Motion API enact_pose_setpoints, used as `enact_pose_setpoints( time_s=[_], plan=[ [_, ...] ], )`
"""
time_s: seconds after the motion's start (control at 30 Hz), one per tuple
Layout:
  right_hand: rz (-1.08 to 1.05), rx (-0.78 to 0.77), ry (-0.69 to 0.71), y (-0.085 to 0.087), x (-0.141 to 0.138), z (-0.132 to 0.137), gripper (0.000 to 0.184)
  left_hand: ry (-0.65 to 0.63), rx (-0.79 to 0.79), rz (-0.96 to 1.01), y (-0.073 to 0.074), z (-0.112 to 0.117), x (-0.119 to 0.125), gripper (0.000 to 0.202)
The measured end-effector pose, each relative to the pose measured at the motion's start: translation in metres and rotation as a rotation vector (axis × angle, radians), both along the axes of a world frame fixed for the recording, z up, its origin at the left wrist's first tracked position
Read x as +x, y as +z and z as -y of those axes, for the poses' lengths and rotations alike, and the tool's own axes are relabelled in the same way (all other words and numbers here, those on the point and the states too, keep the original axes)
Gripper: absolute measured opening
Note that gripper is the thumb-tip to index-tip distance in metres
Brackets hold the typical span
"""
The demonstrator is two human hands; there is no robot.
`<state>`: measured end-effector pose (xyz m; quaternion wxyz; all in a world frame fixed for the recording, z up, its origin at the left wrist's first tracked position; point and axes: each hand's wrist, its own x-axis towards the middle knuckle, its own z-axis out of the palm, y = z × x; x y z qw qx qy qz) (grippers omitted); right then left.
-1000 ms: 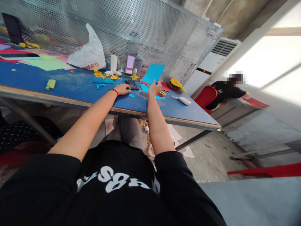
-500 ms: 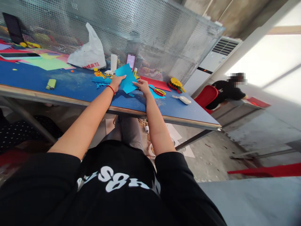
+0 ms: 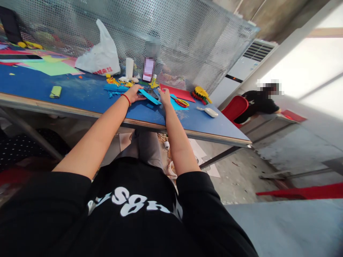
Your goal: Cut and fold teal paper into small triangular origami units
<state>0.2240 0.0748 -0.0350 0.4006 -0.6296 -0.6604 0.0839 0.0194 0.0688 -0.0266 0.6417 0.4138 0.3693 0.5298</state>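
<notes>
Plainly, one blue sheet [image 3: 149, 97] was pinched by one left hand [image 3: 134, 94], one right hand [image 3: 164, 96] half-curled, hold unclear, one pair of scissors [image 3: 183, 103] nearby.

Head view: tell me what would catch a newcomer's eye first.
Bright blue paper comes first, stretched from the left hand to the right hand above the table. Next is the white plastic bag with red print, standing farther back on the left. Large white lettering on the black shirt also stands out, low in the foreground.
</notes>
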Motion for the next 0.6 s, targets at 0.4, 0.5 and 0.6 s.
enact_pose_setpoints(
  time_s=[0.4,0.5,0.6],
  plan=[
    [-0.213,-0.020,-0.136,0.011,0.014,0.017,0.040,-0.092,0.171,-0.013,0.003,0.007,-0.001,0.046],
    [-0.220,-0.051,-0.345,0.013,0.031,0.021,0.040,-0.081,0.134,-0.033,-0.001,0.001,-0.002,0.045],
    [-0.202,-0.049,-0.488,0.015,0.035,0.025,0.047,-0.063,0.105,-0.041,-0.005,-0.003,-0.002,0.045]
  ],
)
